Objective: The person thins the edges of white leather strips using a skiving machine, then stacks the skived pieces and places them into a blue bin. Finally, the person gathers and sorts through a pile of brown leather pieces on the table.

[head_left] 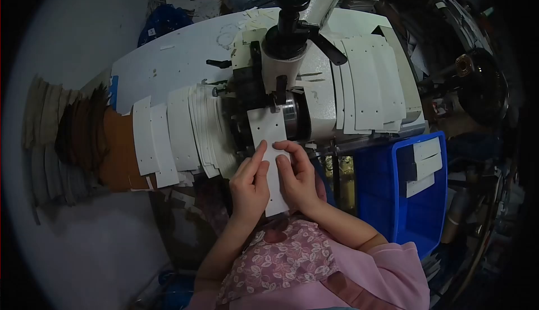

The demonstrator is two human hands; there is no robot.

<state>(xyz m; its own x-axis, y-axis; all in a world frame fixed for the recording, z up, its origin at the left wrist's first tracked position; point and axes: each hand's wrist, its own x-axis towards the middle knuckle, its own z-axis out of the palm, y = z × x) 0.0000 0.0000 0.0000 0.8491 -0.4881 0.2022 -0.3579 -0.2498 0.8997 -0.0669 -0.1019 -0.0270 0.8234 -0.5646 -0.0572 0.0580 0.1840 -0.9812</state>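
The white strip [273, 180] lies directly between the hands, long axis running away from the body, far end at the head of the machine [289, 66]. Left hand [249, 186] and right hand [300, 184] hold it from opposite sides, fingers drawn in narrow; neither is clearly nearer that end. Dark dots mark the strip. No brand, label or writing is legible.
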